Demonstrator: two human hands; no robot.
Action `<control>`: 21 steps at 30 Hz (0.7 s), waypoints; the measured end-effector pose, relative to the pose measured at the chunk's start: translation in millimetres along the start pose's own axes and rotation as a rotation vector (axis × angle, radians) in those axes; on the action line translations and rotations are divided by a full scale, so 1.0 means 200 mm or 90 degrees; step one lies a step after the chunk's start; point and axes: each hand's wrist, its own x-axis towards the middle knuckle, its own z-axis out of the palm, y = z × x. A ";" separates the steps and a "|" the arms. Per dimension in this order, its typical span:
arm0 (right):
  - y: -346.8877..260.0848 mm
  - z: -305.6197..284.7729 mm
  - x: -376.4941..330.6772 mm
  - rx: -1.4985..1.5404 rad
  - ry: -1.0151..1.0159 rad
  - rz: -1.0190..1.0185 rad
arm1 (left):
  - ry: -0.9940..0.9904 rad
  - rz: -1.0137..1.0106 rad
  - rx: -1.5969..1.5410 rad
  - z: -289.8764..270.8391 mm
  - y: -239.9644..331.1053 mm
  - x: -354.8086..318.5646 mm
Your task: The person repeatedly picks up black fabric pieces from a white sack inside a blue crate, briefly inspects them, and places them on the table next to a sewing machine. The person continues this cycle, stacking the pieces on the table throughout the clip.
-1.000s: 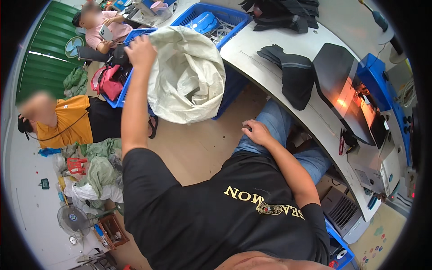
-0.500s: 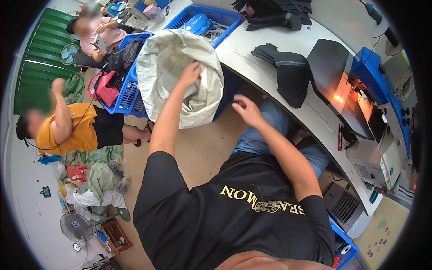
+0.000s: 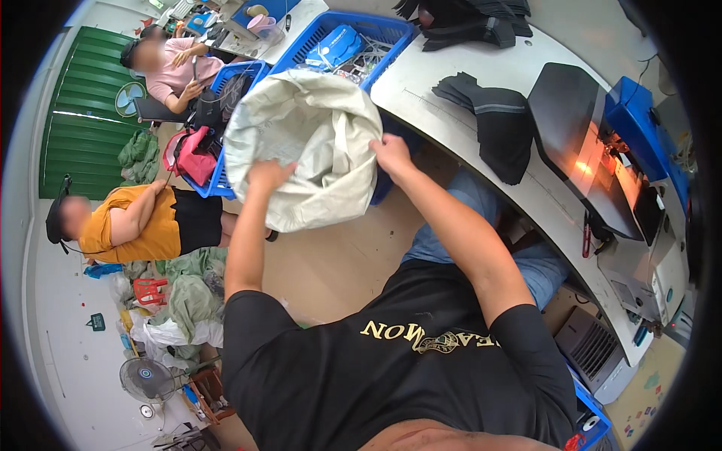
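A whitish woven sack (image 3: 342, 199) stands with its mouth facing up and its rim folded outward into a wide cuff. Pale, crumpled material shows inside; what lies deeper is hidden. My left hand (image 3: 269, 174) grips the cuff on the near left side, thumb stretched toward the opening and fingers partly hidden. At the right edge of the sack, my right hand (image 3: 391, 153) pinches the rim between thumb and fingers.
Behind the sack stands a blue basket (image 3: 392, 31) with packaged items. Black fabric pieces (image 3: 502, 143) lie on the curved white table (image 3: 421, 83), beside a dark machine with a lit area (image 3: 583, 161). Two people are on the left, near a red bag (image 3: 197, 154) and heaped cloth (image 3: 192, 304).
My left hand has come back from inside the sack to its near left cuff. My right hand has moved up onto the right rim. The person in yellow has lowered an arm.
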 end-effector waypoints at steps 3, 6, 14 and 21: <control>-0.03 -0.11 0.13 0.156 0.059 -0.044 | 0.070 -0.108 0.062 -0.25 -0.19 0.05; -0.20 -0.12 0.03 0.135 0.023 -0.065 | 0.200 -0.147 0.000 -0.48 -0.31 0.03; -0.22 -0.13 -0.06 0.225 0.000 0.040 | 0.438 -0.095 0.078 -0.74 -0.28 0.19; -0.39 -0.14 -0.11 0.321 -0.095 0.048 | 0.551 -0.164 0.086 -1.18 -0.40 0.15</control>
